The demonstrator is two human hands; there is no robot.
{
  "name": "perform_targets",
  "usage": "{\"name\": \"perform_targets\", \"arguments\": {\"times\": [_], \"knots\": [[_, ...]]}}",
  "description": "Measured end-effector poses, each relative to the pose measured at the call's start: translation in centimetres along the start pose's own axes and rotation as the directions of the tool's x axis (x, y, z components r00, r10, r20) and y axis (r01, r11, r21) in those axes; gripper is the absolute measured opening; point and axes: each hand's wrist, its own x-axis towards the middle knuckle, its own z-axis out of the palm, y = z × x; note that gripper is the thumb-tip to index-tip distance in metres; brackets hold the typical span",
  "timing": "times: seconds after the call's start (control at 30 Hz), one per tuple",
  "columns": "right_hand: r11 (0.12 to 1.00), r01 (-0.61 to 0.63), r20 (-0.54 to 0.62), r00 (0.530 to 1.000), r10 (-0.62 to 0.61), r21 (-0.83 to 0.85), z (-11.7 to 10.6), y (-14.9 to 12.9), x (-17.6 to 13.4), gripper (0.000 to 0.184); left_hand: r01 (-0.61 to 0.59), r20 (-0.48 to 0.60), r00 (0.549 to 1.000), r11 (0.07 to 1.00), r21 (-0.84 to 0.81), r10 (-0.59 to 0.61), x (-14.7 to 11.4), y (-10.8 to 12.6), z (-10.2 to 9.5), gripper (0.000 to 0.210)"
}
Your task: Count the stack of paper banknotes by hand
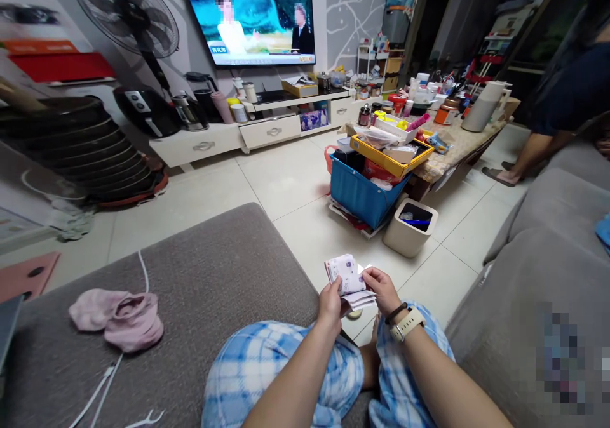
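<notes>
In the head view my left hand grips a small bundle of white papers printed with purple figures and dark marks. Its thumb lies on the front of the bundle. The right hand pinches the bundle's right edge between thumb and fingers. Some loose folded layers hang below, close to both palms. The papers are held above my lap, over blue-and-white checked trousers. A pale watch and a dark band circle my right wrist. What kind of printed papers these are is too small to tell.
A crumpled pink cloth item and white cables lie on the grey seat. Ahead stand a beige bin, a blue crate and a cluttered table. Another person's leg shows at the right.
</notes>
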Motion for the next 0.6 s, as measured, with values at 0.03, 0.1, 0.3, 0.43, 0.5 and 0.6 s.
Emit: {"name": "perform_targets", "arguments": {"times": [0.03,0.1,0.3,0.43,0.5,0.6], "knots": [[1.000,-0.004,-0.001,1.000,0.004,0.003,0.02,0.00,-0.01,0.042,-0.001,0.000,1.000,1.000,-0.005,0.001,0.01,0.00,0.00,0.018],[1.000,-0.025,0.008,1.000,0.025,0.007,0.07,0.03,-0.03,0.044,-0.004,0.007,1.000,1.000,-0.012,0.004,0.03,0.00,0.01,0.017],[0.997,-0.062,-0.003,0.998,0.062,-0.036,0.09,0.60,0.31,0.051,0.009,0.008,1.000,1.000,-0.017,-0.009,0.42,-0.15,-0.15,0.013],[0.998,-0.020,-0.122,0.992,0.013,-0.057,0.00,0.93,0.72,0.049,0.006,0.026,1.000,1.000,0.008,-0.006,0.60,-0.36,-0.33,0.016],[0.998,-0.017,-0.133,0.991,0.009,-0.059,-0.06,0.91,0.76,0.048,-0.003,0.029,1.000,1.000,0.012,0.003,0.44,-0.36,-0.32,0.015],[0.998,-0.029,-0.102,0.995,0.023,-0.063,-0.22,0.74,0.67,0.048,0.021,0.025,0.999,0.999,0.034,-0.022,-0.01,-0.24,-0.15,0.014]]}}
